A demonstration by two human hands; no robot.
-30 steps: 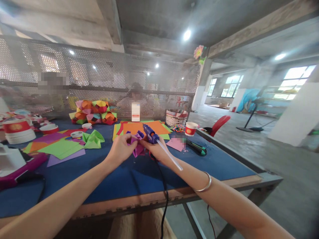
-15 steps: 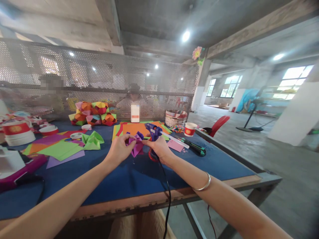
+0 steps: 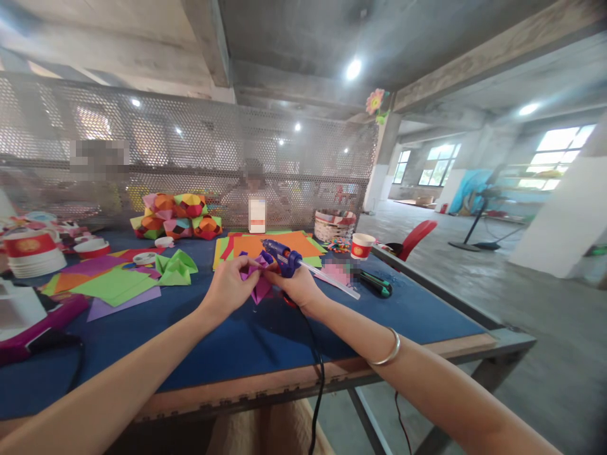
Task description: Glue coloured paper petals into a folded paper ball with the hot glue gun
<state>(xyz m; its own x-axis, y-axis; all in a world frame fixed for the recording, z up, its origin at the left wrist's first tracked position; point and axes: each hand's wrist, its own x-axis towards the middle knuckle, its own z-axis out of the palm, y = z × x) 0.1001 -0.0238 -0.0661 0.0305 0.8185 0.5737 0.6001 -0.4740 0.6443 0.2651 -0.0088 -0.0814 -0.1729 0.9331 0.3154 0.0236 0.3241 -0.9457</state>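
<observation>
Between the fingertips of my left hand [image 3: 231,282] is a purple folded paper piece [image 3: 260,292], held just above the table. My right hand [image 3: 303,285] is closed around a blue hot glue gun [image 3: 284,258], and its thumb and forefinger reach the paper's right side. From the gun's back end a long clear glue stick [image 3: 339,284] sticks out to the right. The gun's nozzle points left, above the paper. Part of the grip is hidden in my palm, and a black cord [image 3: 317,360] runs down over the table edge.
Orange paper sheets [image 3: 251,245] lie behind my hands. To the left are green sheets [image 3: 114,285], a green folded piece [image 3: 177,268] and colourful paper balls [image 3: 177,216]. A phone [image 3: 257,215] stands at the back. A dark-handled cutter [image 3: 377,284], paper cup [image 3: 362,246] and basket [image 3: 334,224] are to the right.
The glue gun has tilted and shifted left, its nozzle now further left over the paper and its glue stick lower at the back. My left hand has barely moved.
</observation>
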